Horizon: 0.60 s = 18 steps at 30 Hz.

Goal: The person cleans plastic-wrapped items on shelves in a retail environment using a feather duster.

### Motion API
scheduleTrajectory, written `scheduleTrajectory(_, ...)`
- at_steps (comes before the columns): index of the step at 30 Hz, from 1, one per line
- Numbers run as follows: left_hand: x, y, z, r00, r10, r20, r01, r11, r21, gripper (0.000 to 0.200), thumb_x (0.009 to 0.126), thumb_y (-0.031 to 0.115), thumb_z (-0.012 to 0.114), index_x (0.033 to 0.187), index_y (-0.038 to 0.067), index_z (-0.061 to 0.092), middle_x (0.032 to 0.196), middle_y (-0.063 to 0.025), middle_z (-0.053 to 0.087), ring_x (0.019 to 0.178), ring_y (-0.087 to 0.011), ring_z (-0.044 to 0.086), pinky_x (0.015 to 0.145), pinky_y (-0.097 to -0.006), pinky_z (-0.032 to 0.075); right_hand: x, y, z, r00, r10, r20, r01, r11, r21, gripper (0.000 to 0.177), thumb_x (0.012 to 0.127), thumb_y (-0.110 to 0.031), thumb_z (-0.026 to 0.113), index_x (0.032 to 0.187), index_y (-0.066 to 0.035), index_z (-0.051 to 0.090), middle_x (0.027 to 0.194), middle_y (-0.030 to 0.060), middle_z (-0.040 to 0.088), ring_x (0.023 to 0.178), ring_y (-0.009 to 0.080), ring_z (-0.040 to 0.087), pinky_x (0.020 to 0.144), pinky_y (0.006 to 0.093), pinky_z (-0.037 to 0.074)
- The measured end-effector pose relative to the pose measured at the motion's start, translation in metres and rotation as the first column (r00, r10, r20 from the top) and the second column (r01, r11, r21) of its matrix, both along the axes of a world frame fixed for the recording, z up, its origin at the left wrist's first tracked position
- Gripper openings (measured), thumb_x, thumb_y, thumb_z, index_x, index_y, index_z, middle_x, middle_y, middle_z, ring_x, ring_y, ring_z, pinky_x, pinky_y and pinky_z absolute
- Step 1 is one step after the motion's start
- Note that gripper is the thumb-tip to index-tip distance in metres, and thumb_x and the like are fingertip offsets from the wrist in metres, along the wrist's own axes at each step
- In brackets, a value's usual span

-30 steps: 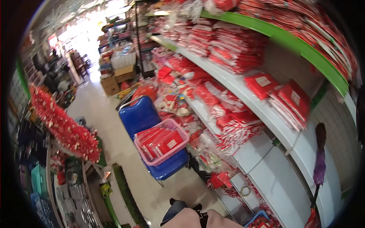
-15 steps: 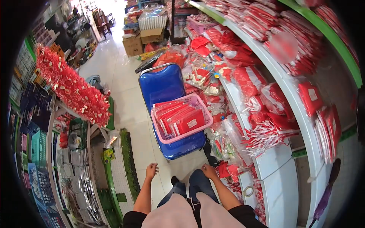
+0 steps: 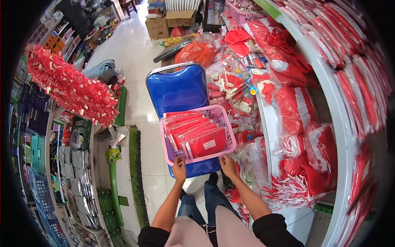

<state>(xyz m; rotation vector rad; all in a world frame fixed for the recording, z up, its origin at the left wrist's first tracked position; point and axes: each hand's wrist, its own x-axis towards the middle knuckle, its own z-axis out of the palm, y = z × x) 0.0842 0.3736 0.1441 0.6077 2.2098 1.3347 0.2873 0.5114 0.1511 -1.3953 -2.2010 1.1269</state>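
Glossy pale floor tiles (image 3: 133, 105) run through a crowded shop aisle; clock directions here are read from the basket, with twelve pointing away from the wearer. At the centre, a pink openwork plastic basket with a rounded rim (image 3: 228, 149) rests on the seat of a blue padded chair with a metal-edged back (image 3: 177, 90); the backrest rises at eleven o'clock. Flat red packets in clear plastic sleeves (image 3: 193, 133) lean in a row inside the basket, the nearest bearing a small white label with handwriting (image 3: 209, 144).

Both bare hands reach up from six o'clock, out of black sleeves. At seven o'clock the left hand (image 3: 179, 168) meets the near rim, fingers curled with the tips drawn close; whether they pinch the plastic I cannot tell. At five o'clock the right hand (image 3: 228, 165) is loosely bent at the basket's near corner, and its contact with the rim is unclear.

At twelve o'clock lies a crumpled orange-red plastic bag (image 3: 194, 53), with an open brown cardboard box (image 3: 181, 18) beyond. Bushy red tinsel (image 3: 74, 84) stretches along ten o'clock. At two o'clock runs a curved-looking, pale metal shelf edge (image 3: 323, 72); red-and-white fringed goods (image 3: 288, 191) spill out at four.
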Motion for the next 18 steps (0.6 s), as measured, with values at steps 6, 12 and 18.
scheduleTrajectory(6,0.010,0.025,-0.048,0.988,0.001,-0.155,-0.030,0.982,-0.186,0.040,0.075,0.009,0.063,0.113,0.000,0.055,0.110,-0.0192,0.059,0.103,-0.0297,0.058,0.087,-0.0354,0.045,-0.056,0.067,-0.015,0.952,0.304,-0.028,-0.299,0.947,0.120,0.036,0.079,0.002,0.046,0.114,-0.004,0.053,0.123,0.0181,0.048,0.113,0.0322,0.048,0.091,0.0378,0.042)
scheduleTrajectory(12,-0.010,0.014,-0.078,0.955,0.294,0.046,-0.285,0.949,-0.137,0.038,0.075,0.001,0.064,0.111,-0.001,0.054,0.096,-0.0125,0.066,0.087,-0.0176,0.063,0.076,-0.0283,0.049,-0.086,0.085,-0.033,0.803,0.510,0.309,-0.577,0.796,0.184,0.055,0.076,0.002,0.047,0.130,-0.008,0.042,0.139,0.0155,0.034,0.130,0.0291,0.031,0.095,0.0487,0.037)
scheduleTrajectory(18,0.000,0.015,-0.084,0.937,0.331,0.111,-0.327,0.944,-0.053,0.037,0.075,-0.003,0.058,0.111,-0.001,0.053,0.091,-0.0106,0.064,0.084,-0.0168,0.063,0.071,-0.0247,0.050,-0.085,0.083,-0.030,0.774,0.478,0.416,-0.611,0.737,0.291,0.038,0.081,-0.009,0.048,0.119,-0.008,0.051,0.119,0.0124,0.050,0.118,0.0269,0.042,0.096,0.0533,0.033)
